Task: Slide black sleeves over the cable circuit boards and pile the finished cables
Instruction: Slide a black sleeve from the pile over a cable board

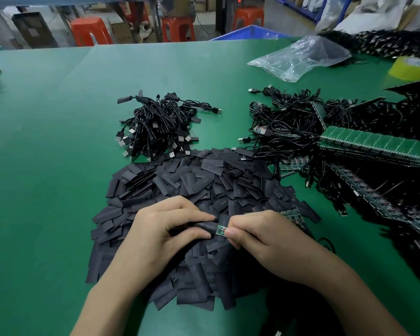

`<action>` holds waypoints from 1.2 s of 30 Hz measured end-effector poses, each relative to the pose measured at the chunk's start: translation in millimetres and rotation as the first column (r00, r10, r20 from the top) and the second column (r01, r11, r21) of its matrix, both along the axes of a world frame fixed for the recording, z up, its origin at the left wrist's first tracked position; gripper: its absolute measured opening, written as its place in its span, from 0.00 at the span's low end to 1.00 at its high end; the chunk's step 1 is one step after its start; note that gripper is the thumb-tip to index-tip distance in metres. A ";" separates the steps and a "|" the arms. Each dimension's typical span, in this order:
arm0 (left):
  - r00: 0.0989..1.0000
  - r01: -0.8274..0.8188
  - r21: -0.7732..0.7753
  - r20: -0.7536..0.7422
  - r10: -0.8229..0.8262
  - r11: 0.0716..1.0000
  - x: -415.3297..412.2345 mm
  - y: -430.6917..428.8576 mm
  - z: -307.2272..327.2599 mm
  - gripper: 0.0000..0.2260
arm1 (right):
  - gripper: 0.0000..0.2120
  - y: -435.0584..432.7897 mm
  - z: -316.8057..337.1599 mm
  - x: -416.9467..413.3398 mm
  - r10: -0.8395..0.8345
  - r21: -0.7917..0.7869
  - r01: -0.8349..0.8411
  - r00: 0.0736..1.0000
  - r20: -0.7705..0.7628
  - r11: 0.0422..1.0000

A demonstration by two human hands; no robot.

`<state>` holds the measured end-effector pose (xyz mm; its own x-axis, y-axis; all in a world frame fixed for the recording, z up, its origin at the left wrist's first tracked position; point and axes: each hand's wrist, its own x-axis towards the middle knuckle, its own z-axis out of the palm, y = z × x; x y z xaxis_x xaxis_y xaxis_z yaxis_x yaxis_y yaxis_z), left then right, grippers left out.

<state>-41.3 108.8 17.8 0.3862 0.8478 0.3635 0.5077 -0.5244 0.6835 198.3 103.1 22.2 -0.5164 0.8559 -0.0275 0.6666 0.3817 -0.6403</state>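
Observation:
My left hand (163, 226) pinches a black sleeve (204, 227) between thumb and fingers. My right hand (260, 241) pinches a small green circuit board (220, 230), whose left end sits inside the sleeve's mouth. Both hands hover just above a large heap of loose black sleeves (192, 190) on the green table (58, 141). A pile of sleeved black USB cables (160, 124) lies beyond the heap. To the right lies a tangle of cables with bare boards (289, 127).
Strips of green circuit boards (374, 141) and more black cables cover the right side. A clear plastic bag (298, 57) and a yellow tape roll (410, 67) sit at the back right. Orange stools and a blue bin stand beyond the table's far edge.

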 end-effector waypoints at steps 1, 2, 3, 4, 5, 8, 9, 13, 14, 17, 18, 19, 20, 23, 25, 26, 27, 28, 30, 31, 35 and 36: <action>1.000 0.013 0.011 -0.005 -0.013 1.000 2.2 -0.5 0.2 0.10 | 0.16 -0.1 0.3 -0.4 0.001 -0.002 -0.001 1.000 -0.007 1.000; 1.000 0.021 0.022 -0.009 -0.021 1.000 4.4 -1.1 0.3 0.10 | 0.16 -0.2 0.5 -0.5 -0.001 -0.001 0.001 1.000 -0.016 1.000; 1.000 0.024 0.029 -0.008 -0.024 0.999 6.2 -1.5 0.2 0.10 | 0.15 -0.4 0.8 -0.4 -0.007 0.000 0.007 0.999 -0.032 1.000; 1.000 0.020 0.034 0.000 -0.020 0.999 6.9 -1.8 0.1 0.10 | 0.15 -0.3 0.8 -0.4 -0.014 0.000 0.014 0.998 -0.057 1.000; 1.000 0.009 0.039 0.012 -0.010 0.999 6.9 -2.3 0.2 0.09 | 0.14 -0.4 0.9 -0.4 -0.025 -0.004 0.024 0.995 -0.093 1.000; 0.998 -0.045 0.057 0.038 0.043 0.997 6.7 -2.7 1.0 0.09 | 0.08 -0.4 1.0 -0.5 -0.065 -0.006 0.065 0.976 -0.210 0.998; 0.997 -0.063 0.065 0.045 0.060 0.996 7.4 -2.8 0.9 0.08 | 0.06 -0.4 1.5 -0.5 -0.080 0.005 0.084 0.967 -0.243 0.996; 0.991 -0.103 0.100 0.094 0.093 0.990 11.4 -4.5 -0.7 0.08 | 0.06 -2.0 3.7 0.0 -0.136 0.009 0.149 0.925 -0.355 0.989; 0.989 -0.108 0.107 0.108 0.096 0.988 12.8 -5.1 -1.2 0.08 | 0.07 -2.6 4.5 0.0 -0.145 0.011 0.160 0.919 -0.366 0.987; 0.984 -0.119 0.111 0.146 0.102 0.987 16.1 -6.7 -2.0 0.09 | 0.07 -3.2 5.4 -0.3 -0.167 0.011 0.185 0.907 -0.386 0.983; 0.983 -0.121 0.110 0.155 0.103 0.987 16.7 -6.9 -2.2 0.09 | 0.06 -3.1 5.3 -0.3 -0.173 0.010 0.192 0.904 -0.390 0.981; 0.982 -0.119 0.107 0.160 0.101 0.987 17.0 -7.1 -2.3 0.09 | 0.06 -3.3 5.4 -0.5 -0.178 0.009 0.198 0.902 -0.393 0.980; 0.982 -0.113 0.103 0.160 0.096 0.988 17.1 -7.0 -2.3 0.09 | 0.06 -3.3 5.5 -0.8 -0.181 0.007 0.200 0.901 -0.394 0.980; 0.990 -0.076 0.109 0.126 0.062 0.991 17.8 -6.9 -1.6 0.08 | 0.06 -4.4 5.3 -2.1 -0.178 -0.001 0.193 0.901 -0.395 0.981; 0.993 -0.064 0.117 0.108 0.051 0.991 18.5 -6.8 -1.7 0.08 | 0.07 -4.7 5.4 -3.3 -0.176 0.001 0.192 0.903 -0.391 0.981; 0.992 -0.065 0.116 0.111 0.052 0.991 18.6 -6.5 -1.7 0.08 | 0.07 -4.5 5.5 -3.8 -0.179 -0.002 0.194 0.902 -0.392 0.981; 0.991 -0.070 0.115 0.120 0.056 0.991 18.5 -6.4 -1.9 0.08 | 0.07 -4.4 6.0 -4.0 -0.182 -0.005 0.196 0.900 -0.395 0.981; 0.990 -0.076 0.114 0.130 0.061 0.991 18.5 -6.2 -2.1 0.08 | 0.06 -4.3 6.6 -4.0 -0.184 -0.007 0.197 0.898 -0.400 0.980; 0.986 -0.086 0.109 0.150 0.069 0.990 18.8 -6.4 -2.6 0.08 | 0.06 -4.5 8.5 -4.0 -0.186 -0.017 0.197 0.890 -0.417 0.980; 0.984 -0.088 0.107 0.161 0.070 0.990 19.2 -6.6 -2.8 0.08 | 0.06 -4.5 9.2 -3.8 -0.189 -0.025 0.197 0.885 -0.425 0.980; 0.978 -0.089 0.101 0.197 0.068 0.991 20.7 -6.8 -4.0 0.08 | 0.07 -3.7 9.4 -3.6 -0.203 -0.048 0.202 0.880 -0.429 0.978; 0.978 -0.088 0.102 0.199 0.066 0.991 21.0 -6.9 -4.3 0.08 | 0.07 -3.6 8.9 -3.5 -0.204 -0.049 0.203 0.881 -0.428 0.978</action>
